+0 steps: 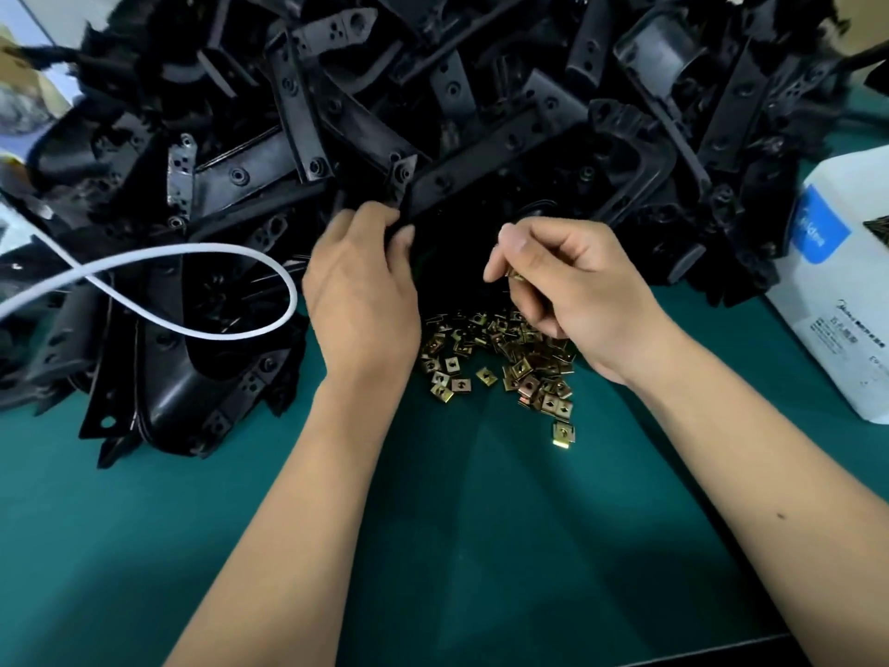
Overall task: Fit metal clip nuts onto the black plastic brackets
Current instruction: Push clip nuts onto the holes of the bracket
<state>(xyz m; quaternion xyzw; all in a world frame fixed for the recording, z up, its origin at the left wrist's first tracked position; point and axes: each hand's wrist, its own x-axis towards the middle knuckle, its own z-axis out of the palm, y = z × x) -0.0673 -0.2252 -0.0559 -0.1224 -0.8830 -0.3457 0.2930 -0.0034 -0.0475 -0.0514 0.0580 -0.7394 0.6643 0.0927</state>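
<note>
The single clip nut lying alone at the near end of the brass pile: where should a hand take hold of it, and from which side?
Pinch the lone clip nut across its two side edges, coming from above. It lies flat on the green mat, apart from the pile of clip nuts, so the edges are free. Which end is open cannot be told.

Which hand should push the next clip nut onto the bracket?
Right. The right hand already pinches a clip nut beside the bracket, while the left hand grips that bracket's edge, steadying it.
</note>
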